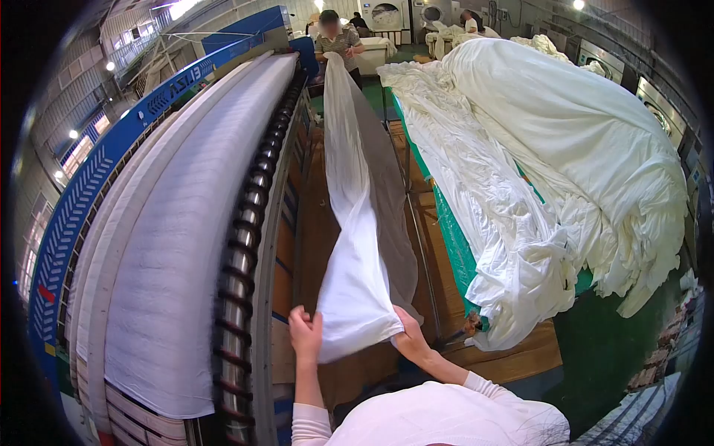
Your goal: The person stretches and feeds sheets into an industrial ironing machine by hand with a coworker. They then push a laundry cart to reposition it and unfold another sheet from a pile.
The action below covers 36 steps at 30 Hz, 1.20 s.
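Gripping the near right corner of a long white sheet with the right hand, pinched close between thumb and fingers. With the left hand, held loosely open beside the near left edge; contact with the cloth too unclear to tell. Spread wide between the hands, narrowing to a twist a little farther off, then running ahead to another person, gathered there at chest height. Supported from both ends, probably to keep the length off the ground and to draw out the folds.

Below the cloth, brown boards. Close on the left hand's side, a shiny spiral-banded roller, then a broad white padded bed inside a curved blue frame. Beyond the right hand, a green-sided table under a heaped pile of white cloth, likely kept within reach, spilling over the edge towards green floor. Farther out, round-doored machines, more people and bright lamps along a large workroom.
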{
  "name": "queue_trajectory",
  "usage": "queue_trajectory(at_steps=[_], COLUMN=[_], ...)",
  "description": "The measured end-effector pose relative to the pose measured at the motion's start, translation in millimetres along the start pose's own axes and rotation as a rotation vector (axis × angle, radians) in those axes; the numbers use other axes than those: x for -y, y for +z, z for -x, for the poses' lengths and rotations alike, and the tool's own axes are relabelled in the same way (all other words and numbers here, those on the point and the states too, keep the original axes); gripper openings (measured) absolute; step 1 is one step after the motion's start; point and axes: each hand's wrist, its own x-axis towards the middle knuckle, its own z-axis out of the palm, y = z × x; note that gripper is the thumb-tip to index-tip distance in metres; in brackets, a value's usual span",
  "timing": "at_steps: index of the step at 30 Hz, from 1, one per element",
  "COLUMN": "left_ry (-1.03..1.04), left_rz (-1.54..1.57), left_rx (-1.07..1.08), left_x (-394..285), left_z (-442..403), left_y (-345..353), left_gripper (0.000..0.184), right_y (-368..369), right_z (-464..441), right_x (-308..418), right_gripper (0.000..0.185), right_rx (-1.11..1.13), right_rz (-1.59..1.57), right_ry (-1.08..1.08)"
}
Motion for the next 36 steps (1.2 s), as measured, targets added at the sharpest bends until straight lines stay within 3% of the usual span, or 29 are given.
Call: queue_trajectory(at_steps=[1, 3, 5, 8, 11, 12, 15, 16, 19, 23, 25, 26, 30, 34, 36], left_ry=[-0.049, -0.394, -0.818, -0.548, -0.487, -0.521, -0.673, -0.623, -0.630, -0.649, -0.673, -0.618, -0.558, -0.273, -0.097], left_rz=[-0.150, 0.489, 0.899, 1.604, 1.407, 1.629, 1.743, 1.823, 1.724, 1.394, 1.141, 1.159, 0.968, 0.827, 0.594], left_rx=[0.033, 0.221, 0.568, 0.818, 0.828, 0.798, 0.908, 0.915, 0.701, 0.622, 0.605, 0.573, 0.358, 0.087, 0.063], left_x=[40, 46, 49, -26, -77, -78, -26, -29, -48, -27, -30, -22, -17, -53, -79], left_z=[10, 48, 63, 77, 66, 68, 71, 71, 74, 76, 83, 87, 90, 78, 67], left_y=[22, 82, 108, 104, 75, 67, 65, 55, 46, 66, 67, 71, 58, 26, 9], left_gripper=[0.057, 0.058, 0.067, 0.075, 0.078, 0.062, 0.063, 0.064, 0.057, 0.043, 0.038, 0.035, 0.019, 0.012, 0.013], right_y=[2, -6, 1, 2, -12, -12, -19, -22, -25, -29, -35, -38, -49, -39, -28], right_z=[-2, -7, -5, -2, -10, -8, -10, -9, -3, 1, 4, 6, 27, 63, 83], right_x=[5, 19, 39, 43, 63, 54, 45, 42, 25, 7, -14, -26, -63, -118, -146], right_gripper=[0.032, 0.033, 0.034, 0.038, 0.039, 0.039, 0.038, 0.037, 0.036, 0.033, 0.032, 0.031, 0.033, 0.039, 0.045], right_rx=[0.017, 0.061, 0.097, 0.075, 0.058, 0.033, -0.037, -0.052, -0.086, -0.134, -0.141, -0.144, -0.040, 0.082, 0.108], right_rz=[-0.073, -0.190, -0.344, -0.375, -0.459, -0.531, -0.560, -0.517, -0.426, -0.358, -0.187, -0.104, 0.079, 0.526, 0.704], right_ry=[0.019, 0.044, 0.083, -0.012, 0.006, 0.059, 0.084, 0.074, 0.118, 0.162, 0.091, 0.053, 0.158, 0.170, 0.219])
